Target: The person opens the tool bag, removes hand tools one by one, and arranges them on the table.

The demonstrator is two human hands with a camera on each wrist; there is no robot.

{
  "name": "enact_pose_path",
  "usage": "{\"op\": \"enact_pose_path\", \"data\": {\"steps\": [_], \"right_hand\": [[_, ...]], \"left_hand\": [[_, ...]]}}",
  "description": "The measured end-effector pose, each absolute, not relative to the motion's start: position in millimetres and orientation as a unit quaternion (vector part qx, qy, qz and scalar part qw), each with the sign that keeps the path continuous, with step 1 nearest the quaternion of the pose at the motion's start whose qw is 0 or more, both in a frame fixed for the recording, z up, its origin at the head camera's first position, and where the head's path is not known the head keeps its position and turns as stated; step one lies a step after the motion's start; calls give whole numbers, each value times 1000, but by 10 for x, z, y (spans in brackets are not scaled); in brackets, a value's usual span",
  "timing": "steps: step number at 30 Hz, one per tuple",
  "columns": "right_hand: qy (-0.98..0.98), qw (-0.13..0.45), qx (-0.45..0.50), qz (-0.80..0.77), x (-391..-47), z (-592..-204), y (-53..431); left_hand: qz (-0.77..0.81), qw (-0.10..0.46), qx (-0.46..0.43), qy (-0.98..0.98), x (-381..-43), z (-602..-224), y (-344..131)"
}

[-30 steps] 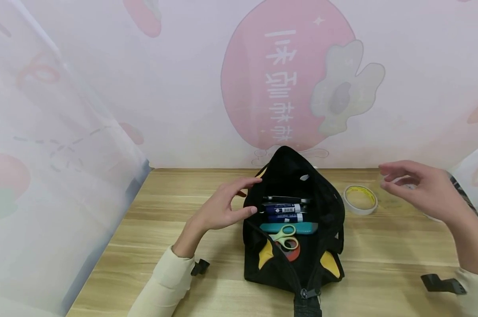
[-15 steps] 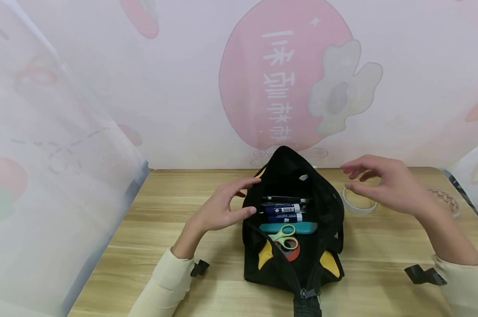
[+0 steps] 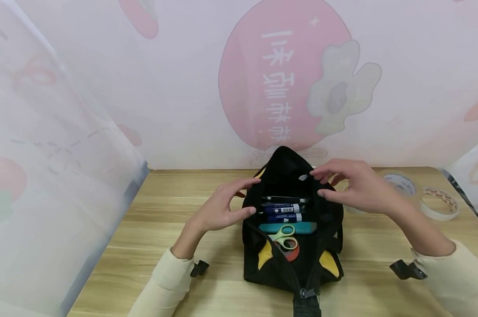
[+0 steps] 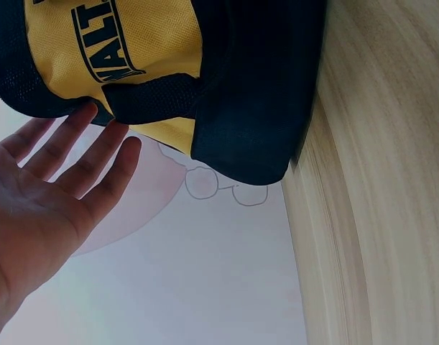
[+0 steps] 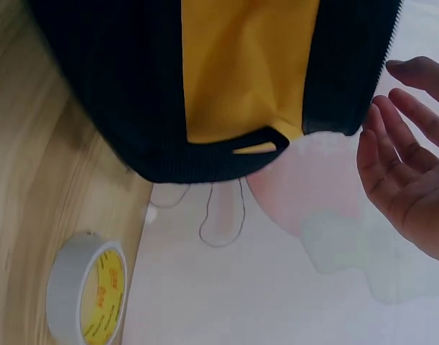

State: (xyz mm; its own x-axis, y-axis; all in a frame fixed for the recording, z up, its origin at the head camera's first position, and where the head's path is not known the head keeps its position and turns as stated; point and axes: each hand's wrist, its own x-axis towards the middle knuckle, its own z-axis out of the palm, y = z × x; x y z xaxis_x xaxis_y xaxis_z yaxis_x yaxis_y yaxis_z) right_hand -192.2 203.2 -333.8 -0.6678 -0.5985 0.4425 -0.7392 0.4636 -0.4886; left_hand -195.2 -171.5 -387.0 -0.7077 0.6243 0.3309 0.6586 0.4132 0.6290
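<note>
A black and yellow tool bag [image 3: 329, 218] lies unzipped on the table. Inside are light green scissors [image 3: 280, 236], a teal long-bodied tool [image 3: 305, 227], two dark blue tubes [image 3: 281, 208] with white labels and a red disc [image 3: 292, 255]. My left hand [image 3: 226, 207] is at the bag's left rim, thumb and fingers spread; the left wrist view shows its fingertips right at the bag's side [image 4: 144, 43]. Over the right rim hovers my right hand [image 3: 353, 185], fingers loosely bent and holding nothing. In the right wrist view, those fingertips are close by the zipper edge.
Right of the bag lie a clear tape roll [image 3: 406, 184] and a white tape roll [image 3: 441, 214]. Another roll, grey with a yellow core [image 5: 70, 295], shows beside the bag in the right wrist view. A printed curtain [image 3: 183, 88] stands behind the wooden table [image 3: 151, 246].
My right hand has moved left, from over the tape rolls to the bag's right rim. The left hand and the bag's contents stay as they were.
</note>
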Motion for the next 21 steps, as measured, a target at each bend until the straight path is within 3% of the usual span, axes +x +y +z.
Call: {"op": "enact_pose_path", "data": {"steps": [10, 21], "right_hand": [[-860, 6, 388, 333, -1936, -3257, 1789], [-856, -52, 388, 337, -2072, -3357, 1490]], "left_hand": [[-385, 22, -381, -840, -1944, -3855, -1732], [-391, 20, -381, -837, -1941, -3855, -1770]]}}
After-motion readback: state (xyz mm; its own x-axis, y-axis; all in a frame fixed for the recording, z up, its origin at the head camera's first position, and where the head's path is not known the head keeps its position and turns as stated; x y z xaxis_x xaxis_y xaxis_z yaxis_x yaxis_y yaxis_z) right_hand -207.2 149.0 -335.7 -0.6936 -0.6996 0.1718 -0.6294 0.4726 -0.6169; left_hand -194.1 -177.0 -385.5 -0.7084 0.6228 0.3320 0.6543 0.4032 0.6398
